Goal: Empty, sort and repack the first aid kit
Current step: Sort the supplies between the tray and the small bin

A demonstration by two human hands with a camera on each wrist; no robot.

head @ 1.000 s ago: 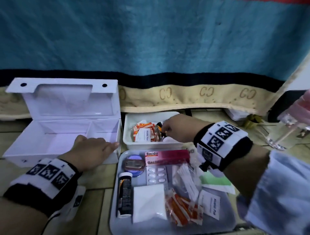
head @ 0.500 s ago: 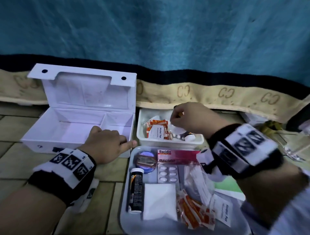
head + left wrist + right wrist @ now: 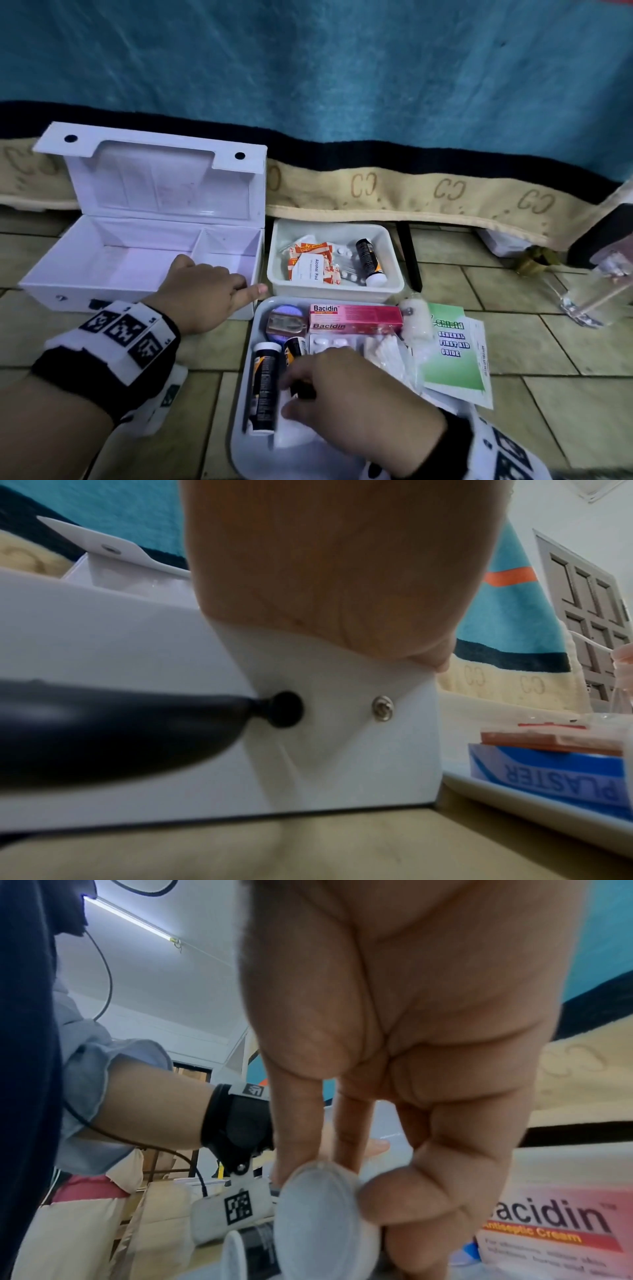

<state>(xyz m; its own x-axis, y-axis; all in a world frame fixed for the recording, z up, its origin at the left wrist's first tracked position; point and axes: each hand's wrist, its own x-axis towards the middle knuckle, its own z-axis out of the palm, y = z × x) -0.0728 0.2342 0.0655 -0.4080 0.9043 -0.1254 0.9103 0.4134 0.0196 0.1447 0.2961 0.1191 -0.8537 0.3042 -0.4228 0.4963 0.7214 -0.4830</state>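
The white first aid box (image 3: 102, 270) stands open with nothing in it on the tiled floor at left. My left hand (image 3: 233, 287) grips its front wall (image 3: 137, 642), fingers hooked over the rim. Over the grey tray (image 3: 246, 455), my right hand (image 3: 301, 387) pinches a small black tube (image 3: 295, 347) by its white cap (image 3: 318, 1218). Beside it lies a longer black tube (image 3: 263, 387). A pink Bacidin box (image 3: 356, 317), a blister pack (image 3: 329, 342) and a round tin (image 3: 287, 320) also lie in the tray.
A white bin (image 3: 390, 294) behind the tray holds alcohol pad sachets (image 3: 313, 263), blister packs and a black tube (image 3: 368, 263). A gauze roll (image 3: 416, 315) and a green first aid guide (image 3: 452, 349) lie right of the tray. A clear bottle (image 3: 596, 294) stands far right. A blanket hangs behind.
My right hand has come back from the white bin to the tray and taken hold of the small tube. A black tube now lies in the bin. The left hand has stayed on the box.
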